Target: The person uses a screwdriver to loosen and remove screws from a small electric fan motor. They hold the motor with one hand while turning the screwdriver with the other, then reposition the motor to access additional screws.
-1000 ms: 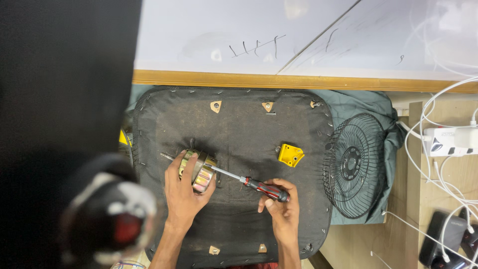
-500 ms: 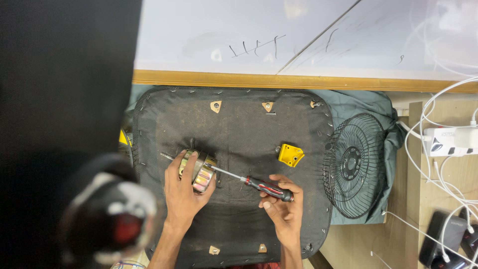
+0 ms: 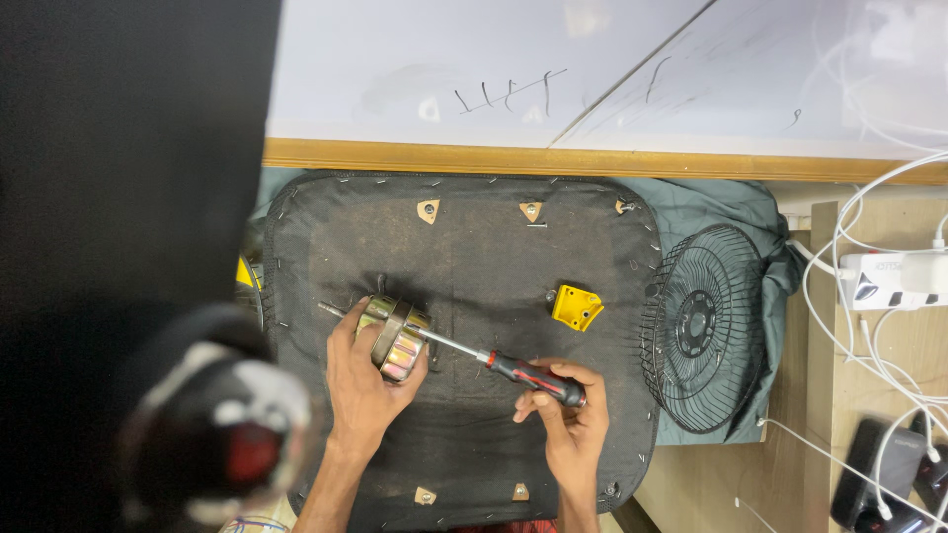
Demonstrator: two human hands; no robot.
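Both hands work at a small fan motor on an upturned black padded board.

Left hand point(image 3: 363, 380) wraps around the motor point(image 3: 395, 339), a round brass-and-silver body lying left of centre on the black fabric-covered board point(image 3: 474, 266); right hand point(image 3: 565, 419) closes around the red-and-black handle of a screwdriver point(image 3: 494, 361), whose shaft runs up-left to touch the motor. Far left, a dark blurred shape fills the view. Staples line the board's edge, and small tan triangular brackets sit near its top and bottom edges. Right of the motor, a yellow plastic piece point(image 3: 577, 307) lies apart on the fabric. Behind the board runs a wooden strip point(image 3: 592, 163) under a white marked panel. Further right, a black wire fan guard point(image 3: 703, 328) rests on green cloth point(image 3: 711, 202), then white cables point(image 3: 859, 296) and a white power strip point(image 3: 894, 279) on a wooden surface.
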